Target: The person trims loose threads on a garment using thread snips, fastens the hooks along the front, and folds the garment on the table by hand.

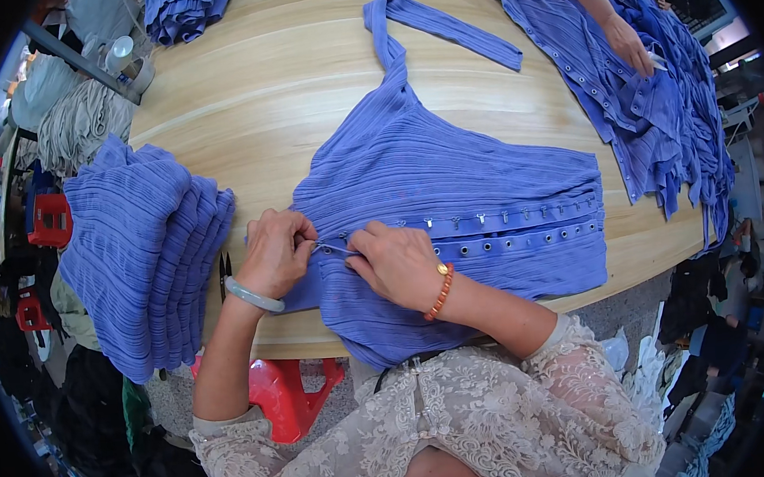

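A violet-blue ribbed halter top (447, 159) lies spread over the wooden table in front of me. Its twisted neck strap (451, 25) reaches away toward the far side. Along the lower part run a row of small metal hooks (482, 219) and a row of eyelets (487, 247), with a gap between them. My left hand (275, 253) pinches the band at the left end of these rows. Close beside it, my right hand (400, 266) has its thumb and fingers closed on the same band's edge. The fingers partly hide the fastening between them.
A stack of folded violet-blue tops (140, 255) overhangs the table's left edge, with a slim dark tool (224, 274) beside it. At the far right, a co-worker's hand (627, 44) works over more blue tops (657, 122). A red stool (283, 400) stands below the table (248, 97).
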Demonstrator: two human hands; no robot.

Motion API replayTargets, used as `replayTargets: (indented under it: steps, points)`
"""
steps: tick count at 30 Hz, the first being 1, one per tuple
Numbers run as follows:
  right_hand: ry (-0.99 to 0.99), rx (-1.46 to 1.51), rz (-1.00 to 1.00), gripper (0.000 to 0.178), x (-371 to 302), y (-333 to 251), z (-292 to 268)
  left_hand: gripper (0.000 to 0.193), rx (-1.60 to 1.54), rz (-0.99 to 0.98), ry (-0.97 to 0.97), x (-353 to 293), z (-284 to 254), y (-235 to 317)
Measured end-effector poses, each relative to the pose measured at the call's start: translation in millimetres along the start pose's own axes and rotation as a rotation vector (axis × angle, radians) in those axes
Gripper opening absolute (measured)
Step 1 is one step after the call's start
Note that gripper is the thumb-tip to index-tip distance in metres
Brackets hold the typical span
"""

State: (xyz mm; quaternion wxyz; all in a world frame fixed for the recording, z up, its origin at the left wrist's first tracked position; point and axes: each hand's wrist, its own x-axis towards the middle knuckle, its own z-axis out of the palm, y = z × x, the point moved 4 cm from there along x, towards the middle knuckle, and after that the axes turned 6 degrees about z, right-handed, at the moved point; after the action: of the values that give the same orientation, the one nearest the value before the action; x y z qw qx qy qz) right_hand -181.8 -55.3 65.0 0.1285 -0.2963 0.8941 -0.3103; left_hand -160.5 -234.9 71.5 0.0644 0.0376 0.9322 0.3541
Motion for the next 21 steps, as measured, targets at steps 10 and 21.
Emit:
replayTargets:
  steps: [10, 21]
  points:
    - [0.147, 0.050, -0.028, 0.011, -17.2, 7.3, -8.6, 0.026, 0.241, 0.270, 0.112, 11.3, 22.3, 49.9]
    - [0.152, 0.162, 0.018, 0.012, -8.1, 11.5, 1.0, 0.009, -0.406, -0.197, -0.122, 15.9, 26.6, 8.0]
